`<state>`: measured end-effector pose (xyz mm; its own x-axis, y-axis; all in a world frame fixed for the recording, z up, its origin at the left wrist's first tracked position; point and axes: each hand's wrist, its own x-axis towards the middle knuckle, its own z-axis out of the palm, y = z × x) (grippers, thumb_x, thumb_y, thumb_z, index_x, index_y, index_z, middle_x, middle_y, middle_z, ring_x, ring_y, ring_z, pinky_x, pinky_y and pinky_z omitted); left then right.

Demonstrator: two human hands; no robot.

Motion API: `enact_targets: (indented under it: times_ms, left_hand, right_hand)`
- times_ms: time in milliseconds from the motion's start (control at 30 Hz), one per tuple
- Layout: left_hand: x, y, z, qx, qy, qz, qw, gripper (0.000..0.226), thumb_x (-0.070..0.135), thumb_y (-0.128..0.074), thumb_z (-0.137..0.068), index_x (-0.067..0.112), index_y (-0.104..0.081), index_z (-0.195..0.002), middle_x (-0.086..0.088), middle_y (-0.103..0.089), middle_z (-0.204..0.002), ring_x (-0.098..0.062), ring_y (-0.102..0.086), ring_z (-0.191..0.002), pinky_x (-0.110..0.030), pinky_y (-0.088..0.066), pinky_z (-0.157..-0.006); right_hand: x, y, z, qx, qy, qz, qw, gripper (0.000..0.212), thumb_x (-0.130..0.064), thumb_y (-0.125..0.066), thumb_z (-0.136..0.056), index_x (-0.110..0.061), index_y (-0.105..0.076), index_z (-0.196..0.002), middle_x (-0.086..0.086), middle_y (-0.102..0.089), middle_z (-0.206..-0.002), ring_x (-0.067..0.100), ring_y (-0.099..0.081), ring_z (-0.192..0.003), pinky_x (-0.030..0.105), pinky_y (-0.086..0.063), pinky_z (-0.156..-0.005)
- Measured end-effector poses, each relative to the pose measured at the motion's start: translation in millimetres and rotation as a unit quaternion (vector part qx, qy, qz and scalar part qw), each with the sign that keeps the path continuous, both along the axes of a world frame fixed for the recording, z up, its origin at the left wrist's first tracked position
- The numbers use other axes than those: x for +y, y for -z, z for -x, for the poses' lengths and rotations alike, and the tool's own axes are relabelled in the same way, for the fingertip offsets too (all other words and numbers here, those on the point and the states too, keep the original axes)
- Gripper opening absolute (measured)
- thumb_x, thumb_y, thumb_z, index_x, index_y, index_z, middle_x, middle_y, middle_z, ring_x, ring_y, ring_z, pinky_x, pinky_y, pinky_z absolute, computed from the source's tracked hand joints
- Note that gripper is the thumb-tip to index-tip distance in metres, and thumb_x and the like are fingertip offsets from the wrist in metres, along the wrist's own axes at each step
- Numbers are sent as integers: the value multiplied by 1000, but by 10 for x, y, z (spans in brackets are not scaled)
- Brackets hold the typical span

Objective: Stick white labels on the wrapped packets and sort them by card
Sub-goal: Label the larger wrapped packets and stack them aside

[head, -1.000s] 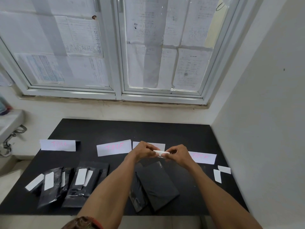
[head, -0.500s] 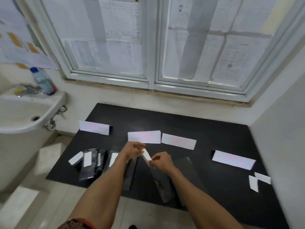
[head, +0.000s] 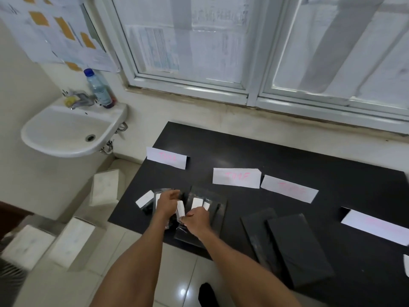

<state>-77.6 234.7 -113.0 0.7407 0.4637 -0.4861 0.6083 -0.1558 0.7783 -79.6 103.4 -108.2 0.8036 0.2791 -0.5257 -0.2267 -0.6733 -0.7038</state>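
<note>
My left hand (head: 167,203) and my right hand (head: 197,220) pinch a white label (head: 180,208) between them at the front left of the black table (head: 332,165). The label hangs just above a black wrapped packet (head: 184,237) lying at the table's edge. Around my hands lie several labelled packets (head: 199,203), in front of the two left cards. Four white cards with pink writing stand in a row: far left (head: 167,157), middle left (head: 236,177), middle right (head: 290,189), right (head: 374,227). Two unlabelled black packets (head: 298,247) lie to the right of my arms.
A white sink (head: 66,129) with a tap and a plastic bottle (head: 98,88) hangs left of the table. White boxes (head: 73,240) sit on the floor below it. A loose white label (head: 406,264) shows at the right frame edge. The window runs behind the table.
My hands have carried the label from the table's middle to the front left, down over the labelled packets. My view has swung left, bringing in the sink.
</note>
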Motion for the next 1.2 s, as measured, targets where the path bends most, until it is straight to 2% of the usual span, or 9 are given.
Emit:
enact_targets:
  times_ms: [100,167,367,533,667,833,900,1000,1200]
  left_hand:
    - [54,97,-16,-8,10,-16,1000,55,-18,-40,-81,4,-59,-128,-15,-59,-132,-28,-53,-126,-43,-42,-109]
    - [15,75,-40,-2,19,-14,1000,59,-19,-37,-80,4,-58,-129,-15,-57,-134,-28,-51,-128,-38,-40,-110]
    - [-268,-116,-153,-18,34,-59,998,51,-14,-41,-84,2,-57,-129,-15,-59,-132,-30,-54,-123,-33,-42,-101]
    - [-805,-185,-433,-34,70,-97,992,49,-7,-50,-81,8,-59,-127,-8,-62,-119,-20,-61,-88,-28,-46,-82]
    - [-1539,-69,-641,-8,131,-68,989,44,-5,-52,-82,5,-62,-123,-16,-62,-125,-30,-59,-116,-28,-43,-93]
    - [-2583,219,-620,135,211,1,968,44,13,-59,-78,3,-63,-121,-17,-62,-127,-32,-58,-118,-33,-45,-98]
    - [-3014,299,-555,157,196,44,967,62,19,-60,-73,-3,-54,-130,-24,-59,-129,-36,-57,-116,-38,-47,-98]
    - [-3464,334,-424,153,72,65,983,73,14,-62,-82,-2,-27,-144,-24,-52,-132,-39,-53,-118,-38,-45,-99]
    - [-3930,414,-526,133,-75,175,973,30,-2,-67,-82,-13,-61,-110,-22,-66,-99,-32,-62,-83,-40,-53,-80]
  right_hand:
    - [88,76,-6,5,1,-3,1000,8,-11,-73,-78,-6,-73,-84,8,-70,-81,17,-64,-77,25,-52,-68]
    - [82,91,-14,3,10,-6,1000,15,-4,-69,-80,-3,-72,-94,12,-72,-92,21,-67,-90,27,-54,-79]
    - [-206,50,-162,-12,76,-19,997,21,-5,-67,-82,-2,-72,-102,9,-72,-101,19,-67,-95,22,-52,-83]
    - [-1066,-5,-391,-46,155,11,987,24,-9,-63,-83,-9,-71,-105,8,-72,-107,20,-66,-101,21,-46,-88]
    - [-2023,67,-468,-59,237,81,966,29,-11,-60,-83,-10,-66,-112,11,-68,-113,26,-62,-108,27,-45,-91]
    - [-3127,147,-387,5,275,158,948,57,-23,-61,-82,-10,-47,-135,17,-48,-134,34,-46,-125,37,-38,-106]
    - [-3524,238,-341,60,264,167,948,68,-28,-60,-81,-12,-35,-143,17,-41,-142,35,-40,-131,39,-35,-109]
    - [-3895,329,-290,114,230,152,955,79,-32,-63,-80,-12,-27,-148,15,-39,-146,32,-41,-134,37,-36,-109]
    - [-4334,392,-257,148,270,41,951,74,-43,-72,-74,-10,-46,-136,8,-54,-135,27,-53,-121,30,-44,-98]
